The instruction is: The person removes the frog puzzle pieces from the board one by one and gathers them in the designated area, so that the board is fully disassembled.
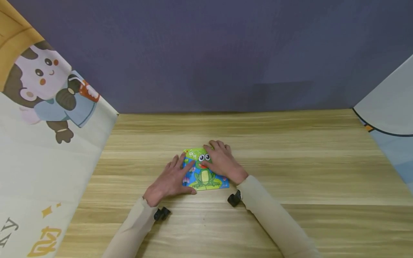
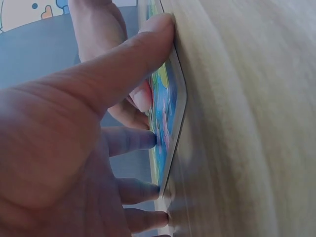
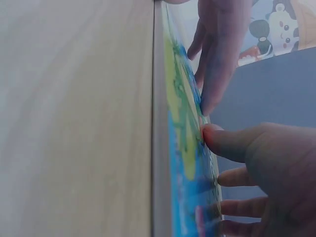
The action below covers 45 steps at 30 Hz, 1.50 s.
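A flat, square frog picture board [image 1: 205,178] lies on the table, showing a green frog on blue and yellow-green; it looks like a jigsaw puzzle. My left hand [image 1: 171,180] is spread over its left side, with the thumb at the near edge. In the left wrist view, the left thumb [image 2: 143,37] reaches along the board's grey rim [image 2: 180,106] while the other fingertips touch the picture and its edge. Over the upper right part lies my right hand [image 1: 222,163], hiding that corner. Its thumb [image 3: 229,141] presses on the picture in the right wrist view.
The board lies on a wood-grain table [image 1: 309,172]. A dark blue panel [image 1: 226,53] rises behind it. Panels with cartoon prints stand at the left [image 1: 87,143] and right [image 1: 392,107]. Small black cameras [image 1: 162,214] sit at both sleeve cuffs.
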Available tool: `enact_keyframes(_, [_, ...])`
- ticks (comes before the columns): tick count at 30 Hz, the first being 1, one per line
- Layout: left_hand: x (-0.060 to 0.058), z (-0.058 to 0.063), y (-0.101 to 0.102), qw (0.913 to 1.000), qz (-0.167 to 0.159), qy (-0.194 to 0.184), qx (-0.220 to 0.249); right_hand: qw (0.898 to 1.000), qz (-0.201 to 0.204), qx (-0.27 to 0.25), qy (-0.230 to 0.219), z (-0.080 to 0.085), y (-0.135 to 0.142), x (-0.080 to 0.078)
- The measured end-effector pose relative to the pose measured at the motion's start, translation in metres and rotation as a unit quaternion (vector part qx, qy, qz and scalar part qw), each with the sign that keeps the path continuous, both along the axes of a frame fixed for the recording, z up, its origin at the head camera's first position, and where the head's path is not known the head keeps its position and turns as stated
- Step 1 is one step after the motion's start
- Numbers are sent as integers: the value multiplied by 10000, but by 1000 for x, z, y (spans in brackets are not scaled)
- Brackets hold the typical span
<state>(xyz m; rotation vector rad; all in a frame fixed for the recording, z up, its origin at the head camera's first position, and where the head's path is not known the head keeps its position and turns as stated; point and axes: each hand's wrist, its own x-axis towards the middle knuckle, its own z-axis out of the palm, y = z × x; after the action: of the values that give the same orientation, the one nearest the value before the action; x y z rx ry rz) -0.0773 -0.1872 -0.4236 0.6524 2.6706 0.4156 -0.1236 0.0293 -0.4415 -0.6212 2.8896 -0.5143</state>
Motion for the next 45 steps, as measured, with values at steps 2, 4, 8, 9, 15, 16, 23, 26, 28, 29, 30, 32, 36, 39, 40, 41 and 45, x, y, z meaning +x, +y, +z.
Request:
enact_keyframes(2, [0,0,1,10000,-21,66,11,10000,16,30,39,0,-2,-1])
enact_keyframes(4, [0,1,1,9999,-29,116,24,9999,21,73,68,1,-4,-2])
enact_keyframes(8, [-1,0,2,9998,-55,201,30,9999,14,149,78,2,-9,-5])
enact_keyframes(9, [-1,0,2,9997,-61,223,31,9998,23,162,99,2,-9,-6])
enact_keyframes(15, [-1,-1,4,9996,-56,283,79,9997,102,63,235,2,-15,-10])
enact_keyframes(16, [-1,-1,4,9996,-42,273,89,9996,113,35,256,2,-16,-11])
enact_keyframes(23, [-2,-1,8,9996,43,280,76,9991,207,-52,369,2,-20,-14])
enact_keyframes(26, [-2,-2,9,9993,65,375,42,9990,205,-136,374,2,-20,-16])
enact_keyframes(28, [-2,-2,10,9989,57,467,-2,9991,175,-191,340,2,-19,-16])
enact_keyframes(29, [-2,-3,10,9987,53,508,-10,9992,159,-206,315,2,-19,-17])
enact_keyframes(30, [-2,-3,10,9985,49,549,-23,9992,138,-207,302,2,-19,-17])
enact_keyframes(32, [-2,-3,11,9980,13,637,-41,9993,109,-197,283,2,-18,-18])
enact_keyframes(36, [-3,-3,11,9969,-69,781,-29,9993,108,-200,285,2,-16,-20])
enact_keyframes(39, [-5,-4,12,9964,-111,839,-42,9993,123,-236,272,2,-15,-21])
enact_keyframes(40, [-5,-4,12,9963,-123,848,-55,9993,126,-251,262,3,-15,-22])
enact_keyframes(41, [-6,-4,13,9963,-130,849,-55,9992,128,-271,254,3,-15,-22])
enact_keyframes(45, [-8,-4,15,9963,-131,842,-76,9991,136,-336,217,4,-14,-25])
